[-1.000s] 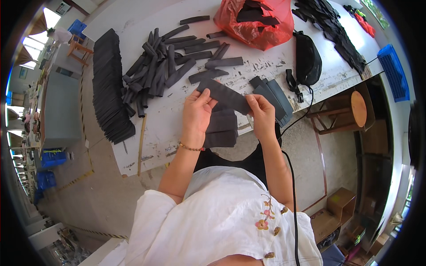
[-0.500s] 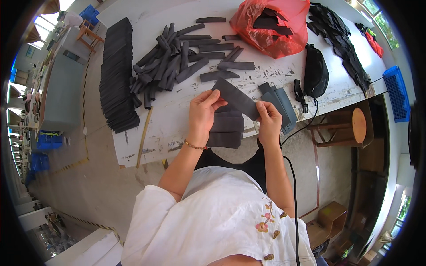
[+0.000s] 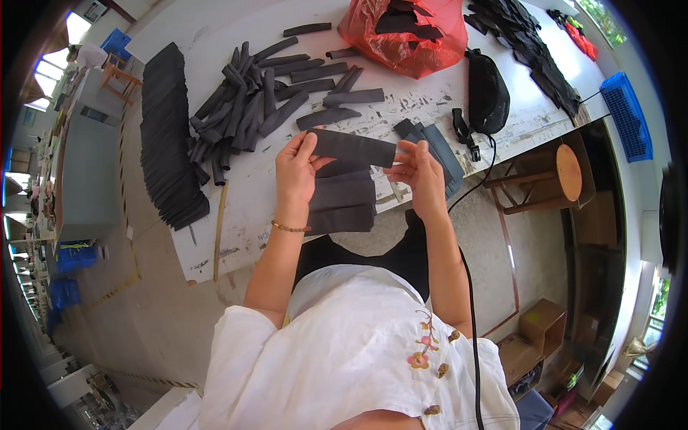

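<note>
A dark grey fabric strip (image 3: 355, 148) is stretched out flat above the near table edge. My left hand (image 3: 295, 168) pinches its left end, thumb on top. At the other end is my right hand (image 3: 421, 175), its fingers apart and its thumb lifted off the cloth; a fingertip may still touch the strip's edge. Below the held strip, similar dark strips (image 3: 342, 208) lie overlapping at the table edge. Grey-green flat pieces (image 3: 437, 154) lie just beyond my right hand. Farther off is a loose heap of rolled or folded dark strips (image 3: 247, 115).
A long row of stacked dark pieces (image 3: 168, 136) runs along the table's left. A red plastic bag (image 3: 423, 54) of dark pieces, a black pouch (image 3: 489, 93) with strap and more dark pieces (image 3: 527, 50) lie at right. A wooden stool (image 3: 568, 172) stands beside the table; a cable hangs nearby.
The strip has turned from slanting to nearly level. My right hand has loosened from a pinch on its right end, fingers spreading. The whole view has shifted slightly.
</note>
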A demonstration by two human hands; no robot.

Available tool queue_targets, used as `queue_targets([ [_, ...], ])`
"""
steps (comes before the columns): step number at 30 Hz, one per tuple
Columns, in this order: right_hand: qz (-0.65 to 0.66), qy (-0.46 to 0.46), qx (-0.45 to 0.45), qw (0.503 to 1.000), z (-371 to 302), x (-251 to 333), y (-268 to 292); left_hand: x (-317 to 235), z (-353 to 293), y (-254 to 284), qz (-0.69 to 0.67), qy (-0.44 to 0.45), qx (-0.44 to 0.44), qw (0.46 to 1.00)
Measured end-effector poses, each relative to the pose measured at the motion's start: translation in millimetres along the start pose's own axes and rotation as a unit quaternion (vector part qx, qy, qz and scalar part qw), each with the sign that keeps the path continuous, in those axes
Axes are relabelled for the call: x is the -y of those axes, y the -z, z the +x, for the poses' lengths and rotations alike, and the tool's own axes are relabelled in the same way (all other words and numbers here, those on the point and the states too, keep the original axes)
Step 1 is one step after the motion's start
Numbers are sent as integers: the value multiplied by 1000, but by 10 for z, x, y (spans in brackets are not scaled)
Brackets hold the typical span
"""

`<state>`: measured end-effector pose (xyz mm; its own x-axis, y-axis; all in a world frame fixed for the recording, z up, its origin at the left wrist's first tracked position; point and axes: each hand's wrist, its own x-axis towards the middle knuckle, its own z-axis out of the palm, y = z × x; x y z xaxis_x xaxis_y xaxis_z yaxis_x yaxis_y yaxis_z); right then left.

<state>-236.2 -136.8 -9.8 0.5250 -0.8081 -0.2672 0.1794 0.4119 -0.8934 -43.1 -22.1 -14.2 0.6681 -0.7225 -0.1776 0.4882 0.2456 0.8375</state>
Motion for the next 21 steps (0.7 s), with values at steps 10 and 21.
queue_targets([
  [10,-224,135,-57,964,-13,-97,-159,83,-43,-8,-16,29,5,999],
  [21,-15,38,-25,999,-91,1,-157,7,-63,-22,-14,15,14,1000],
])
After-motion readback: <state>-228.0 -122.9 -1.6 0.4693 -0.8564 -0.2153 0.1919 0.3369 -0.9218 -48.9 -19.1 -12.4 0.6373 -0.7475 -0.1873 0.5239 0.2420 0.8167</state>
